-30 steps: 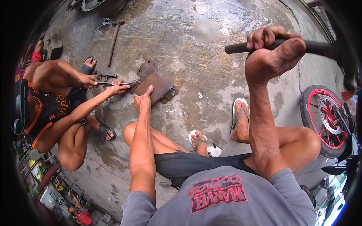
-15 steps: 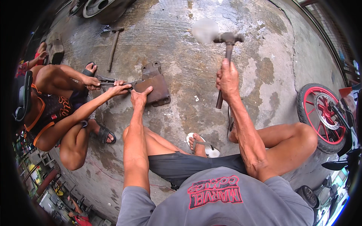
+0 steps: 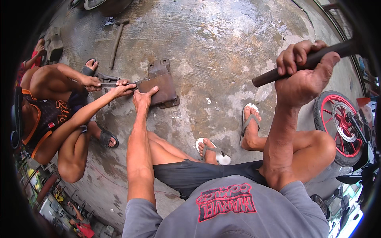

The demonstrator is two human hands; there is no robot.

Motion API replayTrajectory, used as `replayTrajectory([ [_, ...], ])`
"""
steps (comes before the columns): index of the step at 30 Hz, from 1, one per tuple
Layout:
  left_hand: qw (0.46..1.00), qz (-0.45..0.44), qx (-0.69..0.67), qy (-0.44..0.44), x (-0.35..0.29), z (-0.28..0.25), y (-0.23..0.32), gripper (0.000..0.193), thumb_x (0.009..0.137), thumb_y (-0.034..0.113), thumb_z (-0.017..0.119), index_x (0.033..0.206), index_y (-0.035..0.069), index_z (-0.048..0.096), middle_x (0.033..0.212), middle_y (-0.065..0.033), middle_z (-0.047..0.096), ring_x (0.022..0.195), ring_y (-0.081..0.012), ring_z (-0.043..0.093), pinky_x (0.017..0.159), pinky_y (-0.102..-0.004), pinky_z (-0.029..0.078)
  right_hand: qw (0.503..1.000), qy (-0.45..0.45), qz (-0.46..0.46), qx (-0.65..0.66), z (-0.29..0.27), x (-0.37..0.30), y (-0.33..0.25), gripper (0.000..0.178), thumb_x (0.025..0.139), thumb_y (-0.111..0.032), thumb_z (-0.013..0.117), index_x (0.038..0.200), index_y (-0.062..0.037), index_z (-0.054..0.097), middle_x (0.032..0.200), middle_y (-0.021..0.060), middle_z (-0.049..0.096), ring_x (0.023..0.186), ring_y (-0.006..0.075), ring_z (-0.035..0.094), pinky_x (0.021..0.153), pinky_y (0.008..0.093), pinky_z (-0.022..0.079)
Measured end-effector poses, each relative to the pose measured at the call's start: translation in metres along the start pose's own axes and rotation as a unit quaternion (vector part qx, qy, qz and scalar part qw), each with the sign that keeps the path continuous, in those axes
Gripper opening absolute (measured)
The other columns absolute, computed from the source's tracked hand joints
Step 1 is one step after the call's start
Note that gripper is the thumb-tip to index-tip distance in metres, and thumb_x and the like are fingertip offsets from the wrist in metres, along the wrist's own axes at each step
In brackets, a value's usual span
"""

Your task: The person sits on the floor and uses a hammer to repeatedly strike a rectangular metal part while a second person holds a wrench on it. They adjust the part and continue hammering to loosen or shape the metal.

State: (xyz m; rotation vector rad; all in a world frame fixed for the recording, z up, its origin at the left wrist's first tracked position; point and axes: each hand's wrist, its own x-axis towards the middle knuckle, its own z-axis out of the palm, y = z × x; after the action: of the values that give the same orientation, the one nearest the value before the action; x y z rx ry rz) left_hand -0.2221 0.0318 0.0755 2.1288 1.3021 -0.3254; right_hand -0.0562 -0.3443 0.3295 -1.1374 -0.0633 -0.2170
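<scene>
My right hand (image 3: 303, 75) is raised high at the right, wrapped round the dark handle of a hammer (image 3: 265, 78); its head is lost in the dark rim. Low at left centre, my left hand (image 3: 141, 99) grips the near left edge of a brown, rusty metal block (image 3: 160, 88), thumb laid over its top. The block lies on the floor with a holed lug at its far end. A co-worker's two hands (image 3: 121, 89) hold a long metal tool (image 3: 108, 85) whose tip reaches the block's left edge by my fingers; what it grips there is hidden.
The co-worker (image 3: 51, 115) crouches at the left. Another hammer (image 3: 116, 45) lies on the concrete floor farther off, near wheel rims (image 3: 109, 7) at the back. A red-rimmed motorcycle wheel (image 3: 335, 127) stands at the right beside my knee.
My right hand has swung the hammer up, back and to the right, closer to me. My left hand and the co-worker's hands stay at the block.
</scene>
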Motion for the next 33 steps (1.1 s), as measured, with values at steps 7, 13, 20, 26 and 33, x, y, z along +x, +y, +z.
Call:
replayTrajectory([
  [7, 0.998, 0.019, 0.051, 0.031, -0.003, 0.0, 0.013, 0.104, 0.059, 0.055, 0.094, 0.128, -0.014, 0.058, 0.126, -0.0309, 0.067, 0.12, -0.0415, 0.065, 0.104, -0.0455, 0.05, 0.991, 0.018, 0.074, -0.112, 0.017, -0.181, 0.196, 0.042, 0.108, -0.053, 0.041, 0.111, -0.012, 0.041, 0.075, 0.0072, 0.05, 0.059, 0.0177, 0.05, 0.055, 0.036, 0.048],
  [13, 0.998, 0.034, 0.046, 0.004, 0.009, -0.006, 0.005, 0.11, 0.06, 0.055, 0.093, 0.134, -0.016, 0.054, 0.132, -0.032, 0.064, 0.124, -0.0417, 0.063, 0.106, -0.0451, 0.048, 0.85, -0.037, 0.401, -0.34, -0.066, -0.213, 0.247, 0.046, 0.107, -0.048, 0.05, 0.098, -0.0038, 0.049, 0.07, 0.0097, 0.06, 0.053, 0.0204, 0.057, 0.05, 0.0384, 0.047],
  [20, 0.998, -0.032, -0.044, -0.036, 0.016, -0.014, -0.029, 0.087, 0.067, 0.039, 0.095, 0.132, -0.008, 0.061, 0.128, -0.0196, 0.069, 0.114, -0.0299, 0.068, 0.1, -0.0391, 0.052, 0.946, 0.009, 0.271, -0.177, -0.02, -0.077, 0.145, 0.037, 0.108, -0.044, 0.051, 0.097, -0.0088, 0.048, 0.067, -0.0001, 0.051, 0.049, 0.0097, 0.049, 0.043, 0.0307, 0.041],
  [26, 0.955, -0.014, -0.292, -0.051, 0.004, 0.015, -0.024, 0.068, 0.065, 0.023, 0.095, 0.121, -0.003, 0.067, 0.11, -0.0153, 0.075, 0.093, -0.0252, 0.073, 0.088, -0.0351, 0.057, 0.881, -0.081, 0.414, -0.212, -0.027, -0.128, 0.183, 0.041, 0.106, -0.046, 0.055, 0.09, -0.0098, 0.047, 0.063, -0.0017, 0.049, 0.05, 0.0091, 0.047, 0.043, 0.0304, 0.04],
  [33, 0.988, -0.025, -0.116, 0.103, -0.024, 0.032, -0.034, 0.083, 0.066, 0.047, 0.092, 0.119, -0.01, 0.063, 0.114, -0.0241, 0.072, 0.103, -0.0334, 0.071, 0.095, -0.04, 0.054, 0.84, -0.097, 0.479, -0.237, -0.03, -0.162, 0.208, 0.036, 0.105, -0.042, 0.057, 0.093, -0.0101, 0.046, 0.063, -0.001, 0.049, 0.046, 0.0102, 0.045, 0.04, 0.031, 0.037],
])
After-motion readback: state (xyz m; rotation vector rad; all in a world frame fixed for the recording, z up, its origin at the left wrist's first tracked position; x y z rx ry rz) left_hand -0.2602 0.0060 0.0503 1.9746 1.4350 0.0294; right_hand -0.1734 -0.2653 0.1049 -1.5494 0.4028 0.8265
